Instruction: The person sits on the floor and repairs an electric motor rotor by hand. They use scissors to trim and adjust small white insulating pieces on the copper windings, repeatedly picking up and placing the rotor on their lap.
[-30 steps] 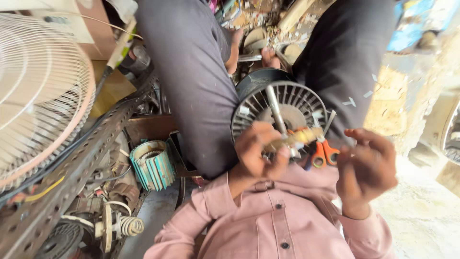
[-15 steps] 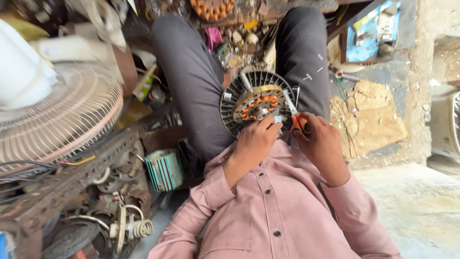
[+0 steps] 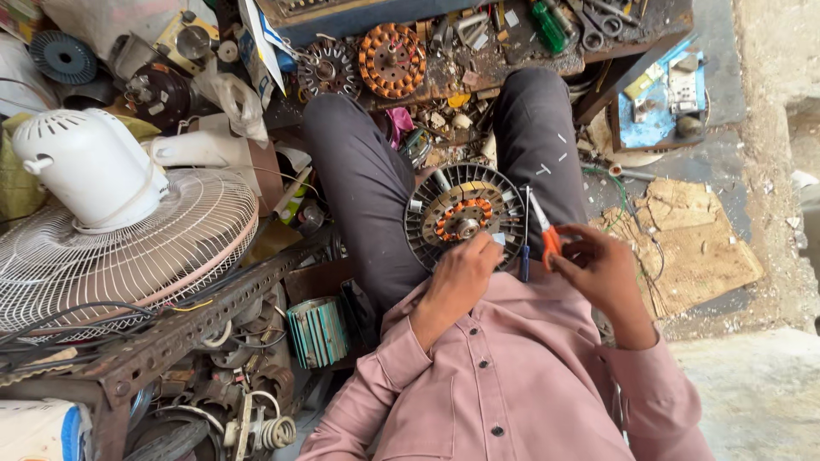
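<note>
Orange-handled pliers (image 3: 547, 232) in right hand (image 3: 602, 271), tips pointing away; left hand (image 3: 461, 275) grips stator (image 3: 461, 218).

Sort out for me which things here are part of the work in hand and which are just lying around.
In hand: fan motor stator on the lap, steadied by the left hand; orange-handled pliers in the right hand; blue screwdriver alongside.

Lying about: white pedestal fan, copper-wound stator, green screwdriver, teal coil block, cardboard.

White-blue printed carton (image 3: 260, 38) top left; white-blue sack (image 3: 38, 429) bottom left.
</note>
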